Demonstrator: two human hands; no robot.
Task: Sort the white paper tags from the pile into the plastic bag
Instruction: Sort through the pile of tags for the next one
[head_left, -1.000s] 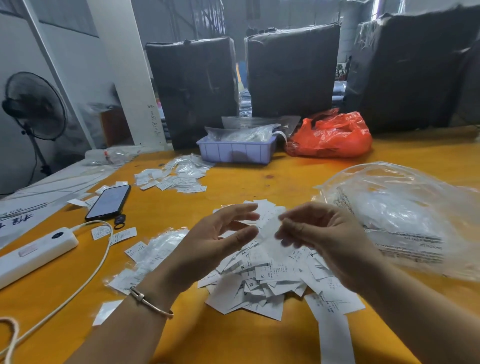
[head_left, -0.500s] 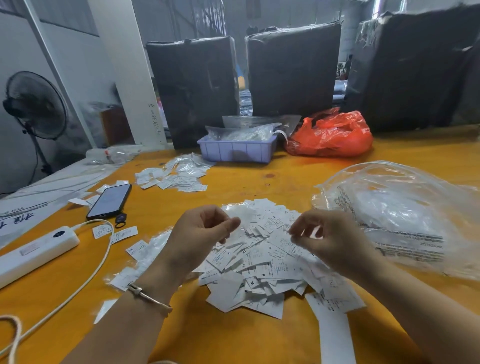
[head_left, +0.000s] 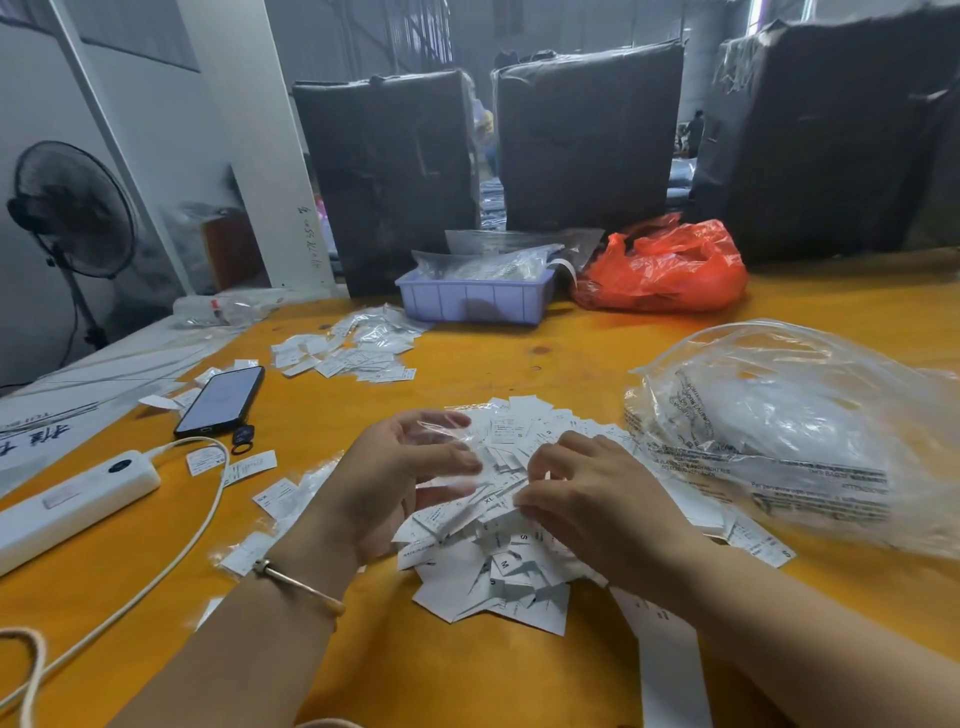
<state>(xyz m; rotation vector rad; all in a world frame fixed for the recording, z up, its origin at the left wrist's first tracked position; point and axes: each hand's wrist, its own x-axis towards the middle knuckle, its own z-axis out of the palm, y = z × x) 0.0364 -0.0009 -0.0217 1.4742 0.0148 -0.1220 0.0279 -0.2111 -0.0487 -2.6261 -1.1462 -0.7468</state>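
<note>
- Tags (head_left: 498, 561) lie in a messy white pile on the yellow bench (head_left: 519, 358), right in front of you. They point every way, so the pile has no one long side.
- One long white strip (head_left: 670, 670) sticks out from the pile toward you, and its near end is cut off by the edge of the picture.
- Your left hand (head_left: 395, 483) is over the left side of the pile. Its fingers curl and pinch a small clear plastic bag (head_left: 447, 431), which is thin and hard to make out.
- Your right hand (head_left: 597, 499) rests on the pile, fingers bent down onto the tags. It hides its own fingertips, so you cannot tell if this grip pinches a tag or only presses.
- A big clear bag (head_left: 789, 431) lies just right of the pile. It looks blurry, and the right edge cuts it off.
- More tags (head_left: 348, 353) sit in a small heap farther back on the left.
- A phone (head_left: 221, 400) and a white power strip (head_left: 72, 499) lie on your left.
- A purple tray (head_left: 478, 301) and a red bag (head_left: 665, 270) sit at the far side of the bench.
</note>
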